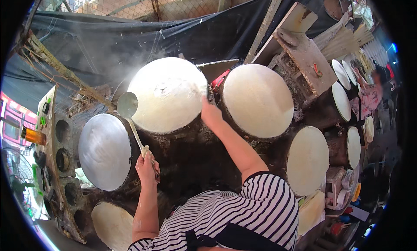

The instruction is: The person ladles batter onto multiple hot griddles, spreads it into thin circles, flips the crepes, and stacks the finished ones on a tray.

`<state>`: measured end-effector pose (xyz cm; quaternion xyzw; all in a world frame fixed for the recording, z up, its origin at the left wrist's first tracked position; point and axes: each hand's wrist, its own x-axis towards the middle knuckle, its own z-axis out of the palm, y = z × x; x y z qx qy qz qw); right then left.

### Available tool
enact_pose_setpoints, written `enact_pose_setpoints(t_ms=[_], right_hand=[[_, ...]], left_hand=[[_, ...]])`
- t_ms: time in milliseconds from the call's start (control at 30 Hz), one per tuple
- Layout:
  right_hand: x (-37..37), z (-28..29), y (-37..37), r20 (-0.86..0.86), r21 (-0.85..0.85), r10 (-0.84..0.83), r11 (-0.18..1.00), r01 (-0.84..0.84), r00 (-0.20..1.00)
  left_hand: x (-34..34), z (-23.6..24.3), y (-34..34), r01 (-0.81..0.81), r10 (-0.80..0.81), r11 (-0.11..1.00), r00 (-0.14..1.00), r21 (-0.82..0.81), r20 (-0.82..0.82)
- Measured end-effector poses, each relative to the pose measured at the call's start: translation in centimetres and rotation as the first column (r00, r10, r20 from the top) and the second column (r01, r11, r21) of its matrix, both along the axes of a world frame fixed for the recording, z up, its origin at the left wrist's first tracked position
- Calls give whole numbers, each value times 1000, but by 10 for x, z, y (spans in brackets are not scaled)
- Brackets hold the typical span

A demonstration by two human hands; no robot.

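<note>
While your left hand [147,165] grasps a ladle [127,104], right hand [211,115], grip unclear: large white round [169,97], spread; grey pan [105,151], seemingly pending.

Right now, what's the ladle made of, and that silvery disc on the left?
The ladle seems metal: its round end is smooth grey with a dull sheen. The silvery disc looks like metal too, perhaps aluminium, brushed-looking, because soft streaks of light cross it.

Before you, the big griddle [167,134] carries a pale layer [152,110]; the right griddle [229,124] beside it carries a smooth cream sheet [258,101]. At your left, another griddle [104,151] shows grey metal. Farther right, a slanted board [304,60] carries a red-orange item [317,70], too small to name.
</note>
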<state>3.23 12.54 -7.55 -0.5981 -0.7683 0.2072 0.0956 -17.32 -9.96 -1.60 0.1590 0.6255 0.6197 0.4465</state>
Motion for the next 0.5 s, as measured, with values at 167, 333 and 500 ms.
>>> enact_pose_setpoints(t_ms=[167, 333, 500], right_hand=[[15, 0, -6, 17, 62, -164, 985, 163, 986], [16, -4, -1, 102, 82, 41, 995, -49, 994], [13, -9, 23, 116, 180, 157, 968, -176, 981]], left_hand=[[8, 2, 7, 34, -35, 999, 999, 35, 18], [17, 1, 10, 64, -65, 998, 998, 27, 23], [20, -2, 10, 90, -91, 995, 996, 46, 23]])
